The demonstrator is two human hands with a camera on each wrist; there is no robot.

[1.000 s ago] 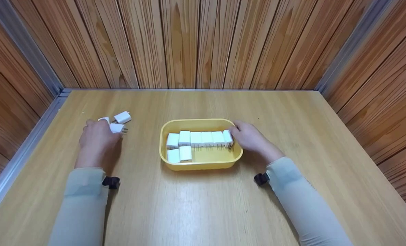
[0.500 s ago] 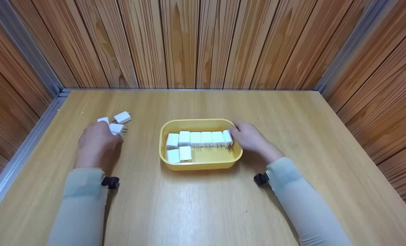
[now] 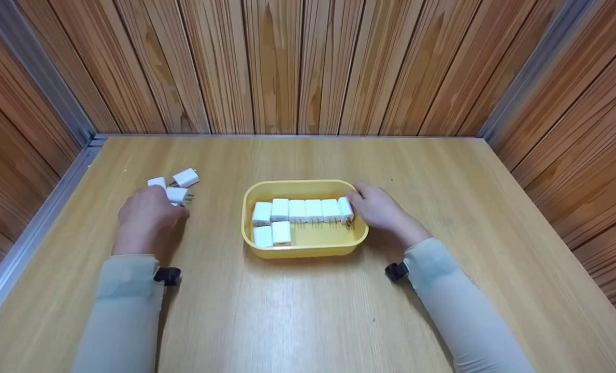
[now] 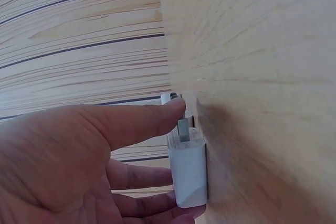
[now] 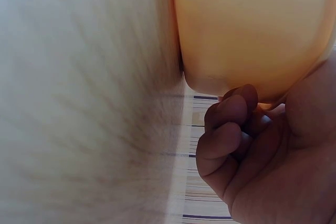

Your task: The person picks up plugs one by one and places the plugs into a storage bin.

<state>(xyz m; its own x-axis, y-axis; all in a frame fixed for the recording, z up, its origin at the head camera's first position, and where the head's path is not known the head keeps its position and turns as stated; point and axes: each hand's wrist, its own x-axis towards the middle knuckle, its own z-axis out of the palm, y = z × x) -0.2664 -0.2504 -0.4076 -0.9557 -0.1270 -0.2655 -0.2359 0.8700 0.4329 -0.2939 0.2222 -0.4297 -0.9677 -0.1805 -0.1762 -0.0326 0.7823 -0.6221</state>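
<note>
Fingers (image 4: pixel 139 176) of the left hand (image 3: pixel 146 220) partly hide chargers (image 3: pixel 176 195), perhaps pinching one.

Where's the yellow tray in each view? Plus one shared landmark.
Head: yellow tray mid-width, just below mid-height.
Left wrist: not in it.
Right wrist: yellow tray upper right, cut off at the top edge.
Landmark: wooden tabletop, in all three; right side in left wrist, left side in right wrist.

Pale glare marks the tabletop (image 3: pixel 271 316); wrist views look hazier.

Tray (image 3: pixel 304 253) smooth plastic; chargers (image 3: pixel 314 209) plastic (prongs (image 4: pixel 183 130) metal).
</note>
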